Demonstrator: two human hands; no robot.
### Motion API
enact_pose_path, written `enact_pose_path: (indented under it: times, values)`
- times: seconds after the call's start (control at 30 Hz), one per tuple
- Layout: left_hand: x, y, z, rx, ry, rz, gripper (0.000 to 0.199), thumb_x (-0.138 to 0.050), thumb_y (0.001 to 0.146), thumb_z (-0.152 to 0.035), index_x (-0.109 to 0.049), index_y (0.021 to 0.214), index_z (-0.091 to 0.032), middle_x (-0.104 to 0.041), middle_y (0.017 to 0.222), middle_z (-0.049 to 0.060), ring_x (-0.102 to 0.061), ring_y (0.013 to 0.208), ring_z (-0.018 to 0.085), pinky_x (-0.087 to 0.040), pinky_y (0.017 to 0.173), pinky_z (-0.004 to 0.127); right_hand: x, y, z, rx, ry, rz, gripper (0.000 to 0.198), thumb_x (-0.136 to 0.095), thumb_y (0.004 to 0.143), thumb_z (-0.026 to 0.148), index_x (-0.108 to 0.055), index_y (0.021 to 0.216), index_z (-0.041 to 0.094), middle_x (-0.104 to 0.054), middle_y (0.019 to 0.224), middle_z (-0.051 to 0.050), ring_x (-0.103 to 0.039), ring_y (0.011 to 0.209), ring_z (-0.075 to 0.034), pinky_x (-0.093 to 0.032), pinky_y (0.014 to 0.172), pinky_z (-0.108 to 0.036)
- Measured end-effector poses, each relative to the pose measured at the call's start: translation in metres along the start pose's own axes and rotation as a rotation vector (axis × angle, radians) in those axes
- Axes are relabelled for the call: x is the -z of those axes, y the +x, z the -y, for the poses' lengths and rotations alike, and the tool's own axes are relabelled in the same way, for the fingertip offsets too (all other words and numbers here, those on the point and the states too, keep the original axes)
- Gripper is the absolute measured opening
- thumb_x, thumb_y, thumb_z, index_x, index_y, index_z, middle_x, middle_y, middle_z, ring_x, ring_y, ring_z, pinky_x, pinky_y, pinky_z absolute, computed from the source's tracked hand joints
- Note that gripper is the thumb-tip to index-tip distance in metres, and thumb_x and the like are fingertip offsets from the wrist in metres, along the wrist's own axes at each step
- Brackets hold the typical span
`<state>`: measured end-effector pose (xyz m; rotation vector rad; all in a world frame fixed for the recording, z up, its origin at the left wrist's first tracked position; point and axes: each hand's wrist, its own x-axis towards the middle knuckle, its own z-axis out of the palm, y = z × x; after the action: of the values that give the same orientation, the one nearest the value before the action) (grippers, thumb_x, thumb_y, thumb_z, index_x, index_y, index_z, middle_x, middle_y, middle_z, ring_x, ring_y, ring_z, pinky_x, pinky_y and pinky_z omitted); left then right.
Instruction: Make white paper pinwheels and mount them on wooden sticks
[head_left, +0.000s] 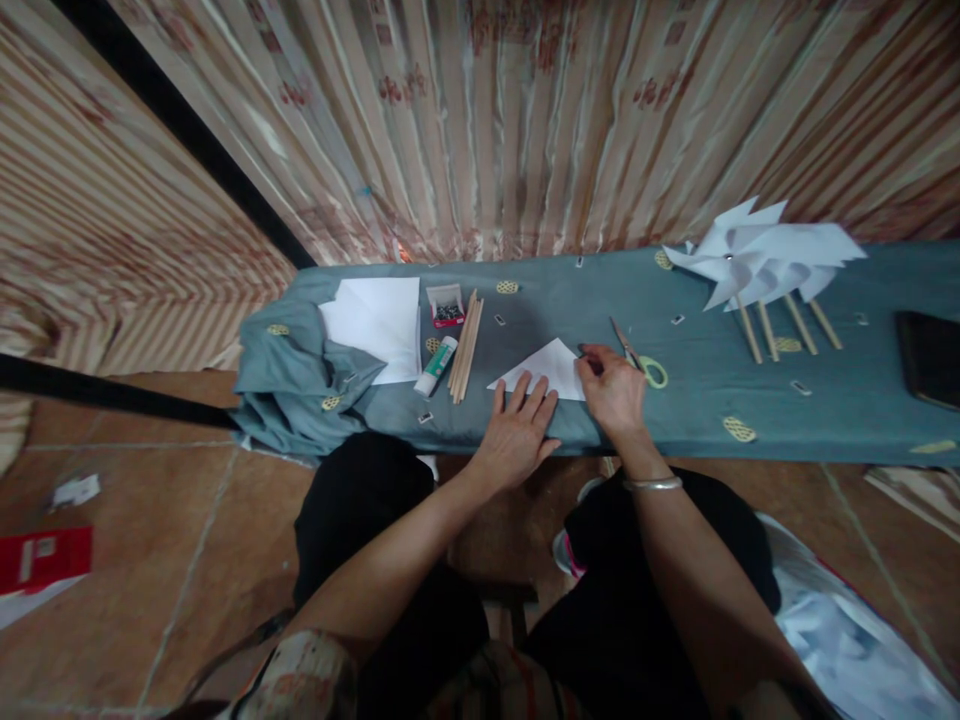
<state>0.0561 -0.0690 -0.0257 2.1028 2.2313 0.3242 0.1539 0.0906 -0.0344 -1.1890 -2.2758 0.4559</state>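
Observation:
A white sheet of paper (556, 358), folded into a triangle, lies on the cloth-covered bench in front of me. Its lower left part is under my left hand (517, 430), whose fingers are spread and resting flat on it. At the paper's right edge, my right hand (616, 392) has its fingers curled in a pinch; the fingertips are partly hidden. Just right of that hand is a pair of scissors (651, 370) with light green handles, blades pointing away from me.
White paper sheets (390, 320), a glue stick (435, 368), a small red box of pins (447, 308) and several wooden sticks (466, 350) lie left. Several paper pinwheels (765, 250) on sticks and a dark object (928, 355) sit right. Behind hangs a striped curtain (480, 130).

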Motion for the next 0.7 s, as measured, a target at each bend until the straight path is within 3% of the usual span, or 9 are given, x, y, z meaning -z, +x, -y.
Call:
enact_pose_path:
  times: [0.33,0.5,0.7]
  values:
    - [0.000,0.000,-0.001,-0.002,0.005,0.013,0.065,-0.054,0.091,-0.044,-0.038,0.145,-0.011,-0.037,0.154,0.018,-0.021,0.147,0.038,-0.019,0.115,0.063,0.001,-0.002,0.003,0.043,-0.075,0.047,0.040,-0.043,0.091,0.031,-0.063,0.119,0.010,-0.073,0.101,-0.017,-0.064,0.095,-0.031,-0.047,0.088,-0.043]
    - [0.000,0.002,-0.001,0.013,0.006,0.013,0.065,-0.055,0.090,-0.044,-0.040,0.144,-0.011,-0.038,0.153,0.019,-0.022,0.146,0.038,-0.019,0.115,0.063,0.005,-0.015,0.007,0.179,-0.105,-0.045,0.053,-0.046,0.093,0.044,-0.053,0.132,0.009,-0.061,0.129,-0.021,-0.053,0.118,-0.034,-0.039,0.101,-0.047]
    - [-0.003,0.003,-0.001,0.027,0.018,0.008,0.064,-0.055,0.090,-0.042,-0.040,0.144,-0.012,-0.039,0.153,0.017,-0.024,0.146,0.038,-0.019,0.116,0.063,0.000,-0.037,0.005,0.213,-0.158,-0.052,0.057,-0.046,0.092,0.043,-0.047,0.138,0.010,-0.052,0.140,-0.021,-0.046,0.126,-0.034,-0.034,0.105,-0.049]
